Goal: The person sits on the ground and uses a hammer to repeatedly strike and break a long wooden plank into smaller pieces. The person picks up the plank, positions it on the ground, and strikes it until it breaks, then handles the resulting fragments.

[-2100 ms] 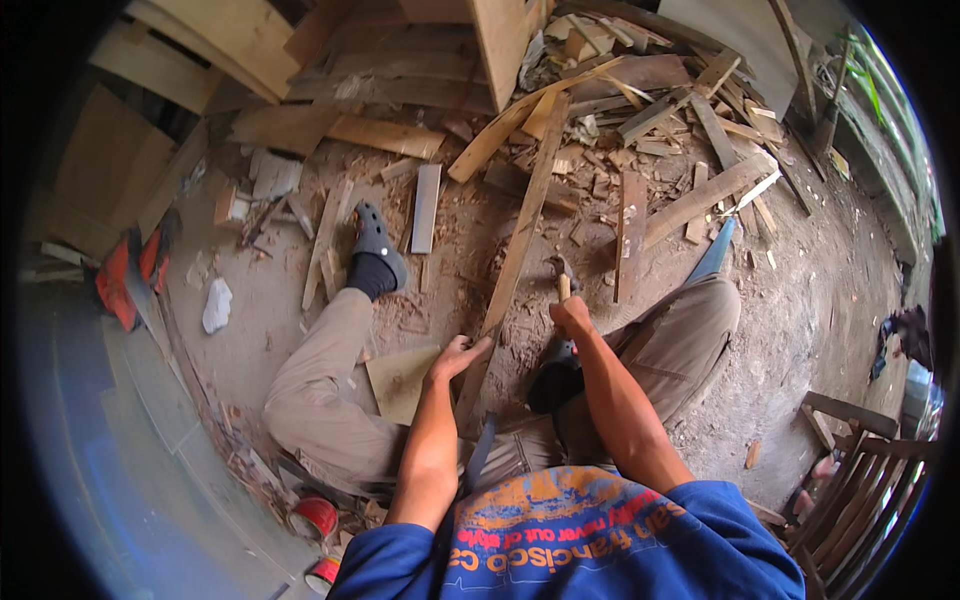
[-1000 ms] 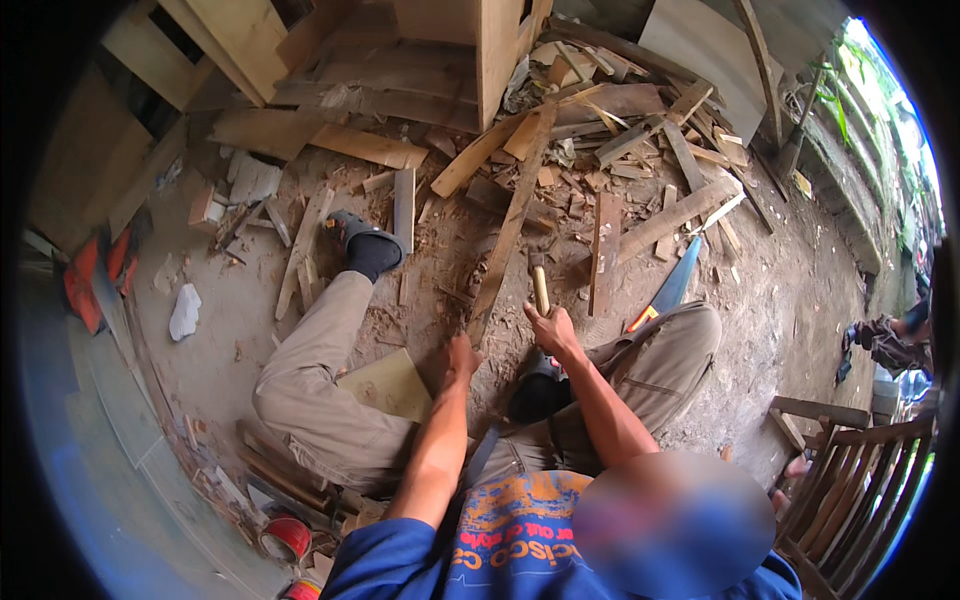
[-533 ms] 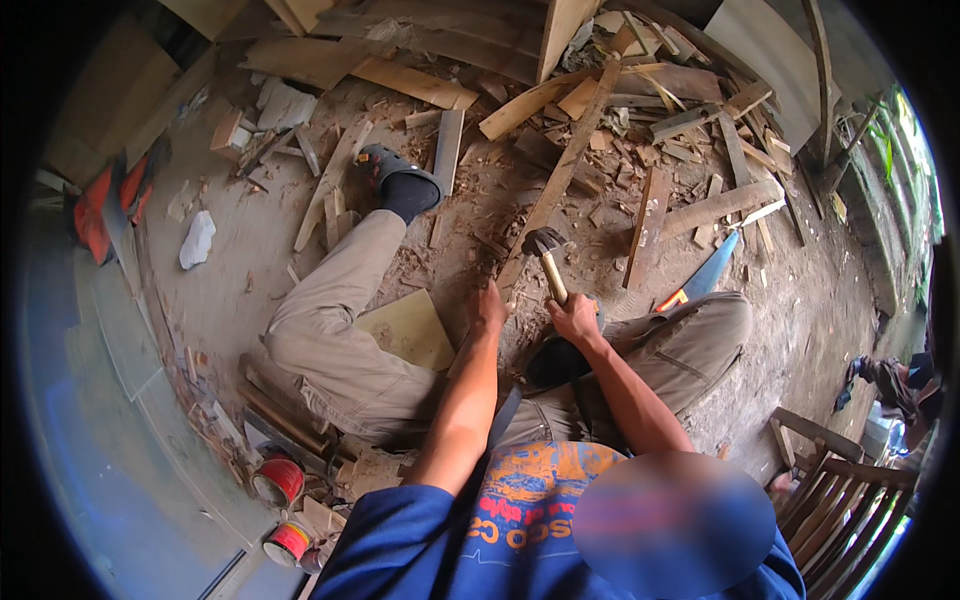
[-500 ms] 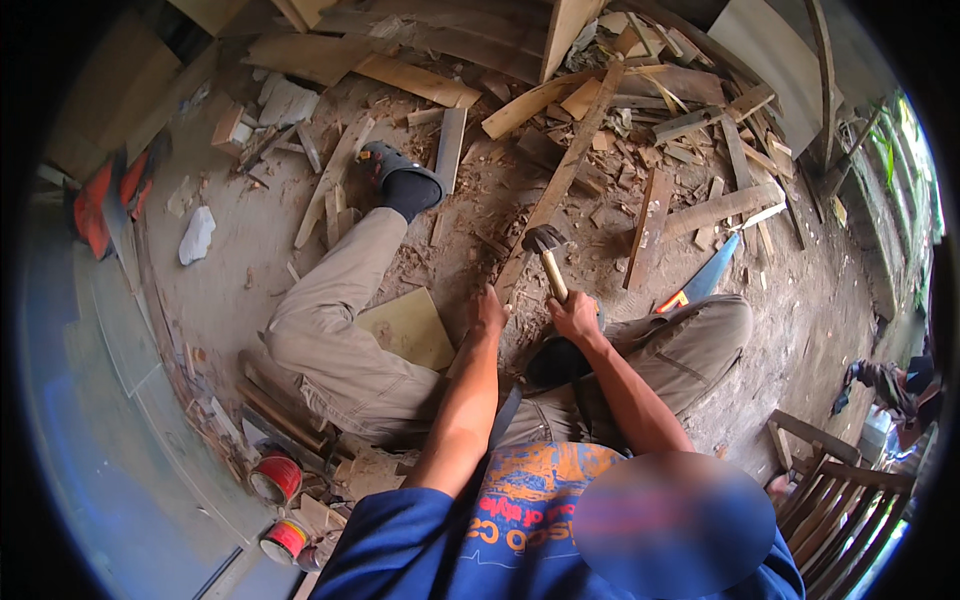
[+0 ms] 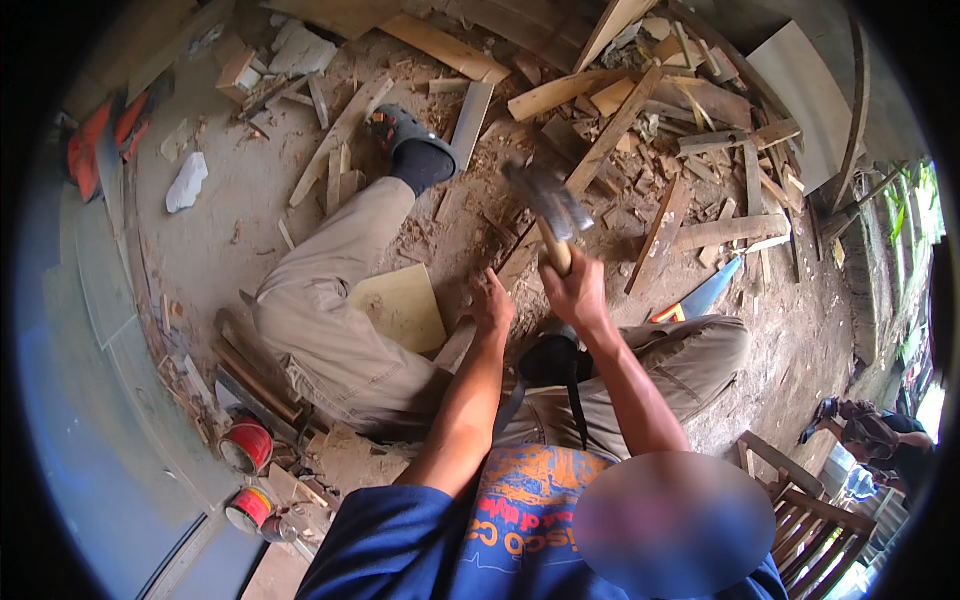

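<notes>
My right hand (image 5: 577, 287) grips the light wooden handle of a claw hammer (image 5: 552, 205). The hammer's dark metal head is raised above a long wooden plank (image 5: 612, 135) and slightly blurred. This plank slants from the scrap pile down toward my lap, between my legs. My left hand (image 5: 490, 303) is closed around the plank's near part, its fingers bent, just left of the hammer handle. What lies under its fingertips is too small to make out. A square of pale plywood (image 5: 402, 308) rests beside my left leg.
A handsaw (image 5: 708, 292) with a blue blade lies beyond my right knee. Scrap wood (image 5: 665, 130) is heaped ahead. Red cans (image 5: 246, 447) stand at the lower left. At the right are a slatted wooden bench (image 5: 815, 530) and another person (image 5: 885, 435).
The hammer has risen from the plank toward me, and my right hand has lifted with it. My left hand stays at the plank, its fingers slightly raised. The view has shifted a little.
</notes>
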Tool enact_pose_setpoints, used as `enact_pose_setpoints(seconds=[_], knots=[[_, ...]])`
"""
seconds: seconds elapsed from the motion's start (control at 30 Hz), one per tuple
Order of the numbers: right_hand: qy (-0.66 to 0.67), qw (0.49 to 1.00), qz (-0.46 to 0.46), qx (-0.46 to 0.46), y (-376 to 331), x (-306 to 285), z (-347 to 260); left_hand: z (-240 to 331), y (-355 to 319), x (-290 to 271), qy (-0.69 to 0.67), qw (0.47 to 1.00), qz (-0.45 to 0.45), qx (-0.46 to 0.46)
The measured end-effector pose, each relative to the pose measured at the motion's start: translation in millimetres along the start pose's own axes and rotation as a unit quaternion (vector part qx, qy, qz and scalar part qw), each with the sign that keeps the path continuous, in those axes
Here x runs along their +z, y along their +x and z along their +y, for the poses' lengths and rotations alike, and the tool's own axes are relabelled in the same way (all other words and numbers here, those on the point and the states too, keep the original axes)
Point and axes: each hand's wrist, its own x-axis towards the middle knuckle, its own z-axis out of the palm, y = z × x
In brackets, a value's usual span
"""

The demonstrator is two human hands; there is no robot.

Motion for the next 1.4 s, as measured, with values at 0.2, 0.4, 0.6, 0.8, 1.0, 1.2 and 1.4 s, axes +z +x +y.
enact_pose_setpoints(seconds=[0.2,0.4,0.6,0.8,1.0,1.2,1.4], knots=[[-0.138,0.985,-0.046,0.089,-22,26,92,1,-14,0,0.028,1.000,0.001,0.005],[-0.216,0.970,-0.102,0.046,-37,22,126,6,-10,1,0.025,0.999,0.038,0.008],[-0.161,0.983,-0.051,0.079,-25,27,123,9,-15,1,0.045,0.997,0.061,0.018],[-0.144,0.985,-0.060,0.077,-9,12,104,11,-14,0,0.051,0.997,0.058,0.014],[0.033,0.994,0.005,-0.103,16,-20,-26,-5,3,13,-0.002,0.999,0.030,0.009],[-0.220,0.945,-0.167,0.177,-11,2,125,-9,-5,26,-0.023,0.997,0.069,0.036],[-0.203,0.966,-0.003,0.159,-14,-21,151,19,-21,-6,0.052,0.998,0.029,-0.006]])
